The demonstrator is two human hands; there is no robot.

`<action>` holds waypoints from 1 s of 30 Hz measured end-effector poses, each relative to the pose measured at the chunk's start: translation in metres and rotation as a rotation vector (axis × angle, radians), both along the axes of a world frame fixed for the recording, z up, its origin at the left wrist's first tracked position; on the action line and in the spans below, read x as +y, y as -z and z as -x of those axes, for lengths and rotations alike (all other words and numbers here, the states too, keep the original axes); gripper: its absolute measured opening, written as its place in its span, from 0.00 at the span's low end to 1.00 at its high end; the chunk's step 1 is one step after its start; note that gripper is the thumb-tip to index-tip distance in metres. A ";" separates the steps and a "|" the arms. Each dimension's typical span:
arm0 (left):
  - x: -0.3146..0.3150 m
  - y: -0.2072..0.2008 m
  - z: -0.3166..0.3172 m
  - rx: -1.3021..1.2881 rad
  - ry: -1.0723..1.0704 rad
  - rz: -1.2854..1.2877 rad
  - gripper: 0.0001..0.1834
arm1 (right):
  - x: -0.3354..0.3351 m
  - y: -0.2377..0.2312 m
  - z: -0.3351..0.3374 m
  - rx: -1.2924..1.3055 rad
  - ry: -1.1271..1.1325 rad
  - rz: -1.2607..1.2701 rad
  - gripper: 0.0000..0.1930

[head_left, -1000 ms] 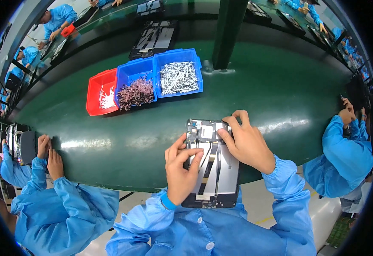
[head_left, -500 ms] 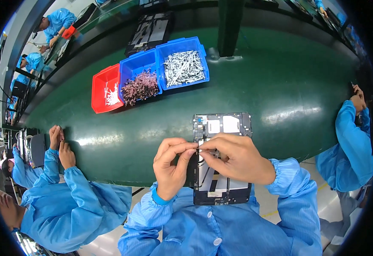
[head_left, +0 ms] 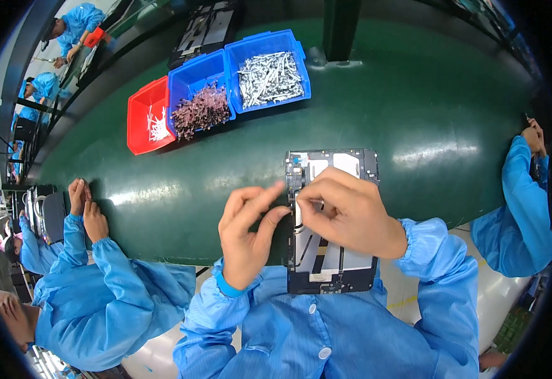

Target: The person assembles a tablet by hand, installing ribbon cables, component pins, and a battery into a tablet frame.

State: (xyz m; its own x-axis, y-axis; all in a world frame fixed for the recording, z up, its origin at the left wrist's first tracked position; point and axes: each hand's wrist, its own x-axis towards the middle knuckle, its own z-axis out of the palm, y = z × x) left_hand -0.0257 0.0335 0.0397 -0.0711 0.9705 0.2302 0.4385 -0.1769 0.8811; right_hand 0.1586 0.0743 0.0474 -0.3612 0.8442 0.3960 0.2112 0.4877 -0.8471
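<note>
A dark tablet frame (head_left: 334, 163) with pale inner plates lies flat at the near edge of the green table (head_left: 415, 107), its lower end hanging over toward my body. My left hand (head_left: 245, 235) is at the frame's left edge, thumb and forefinger closing on that edge. My right hand (head_left: 353, 213) rests on the middle of the frame with its fingers curled. Its fingertips are pinched at a small pale strip (head_left: 301, 204) near the left edge. What lies under the right palm is hidden.
At the back left stand a red bin (head_left: 138, 146) of white parts, a blue bin (head_left: 178, 74) of brownish parts and a blue bin (head_left: 303, 60) of silver screws. A dark post (head_left: 341, 25) rises behind them. One co-worker (head_left: 99, 297) sits on my left, another's sleeve (head_left: 522, 208) is on my right.
Both hands came down from the frame's top to its left-middle part. My left hand has since drawn slightly apart from the right, staying at the frame's edge.
</note>
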 end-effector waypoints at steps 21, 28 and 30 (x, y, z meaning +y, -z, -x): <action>0.032 0.010 0.017 -0.286 0.121 0.742 0.08 | 0.008 0.032 0.002 -0.299 -0.053 -0.036 0.07; 0.034 0.007 0.014 -0.271 0.113 0.758 0.08 | 0.008 0.032 0.003 -0.272 -0.016 -0.010 0.05; 0.032 0.005 0.012 -0.244 0.085 0.743 0.08 | 0.009 0.032 0.003 -0.266 -0.025 -0.007 0.05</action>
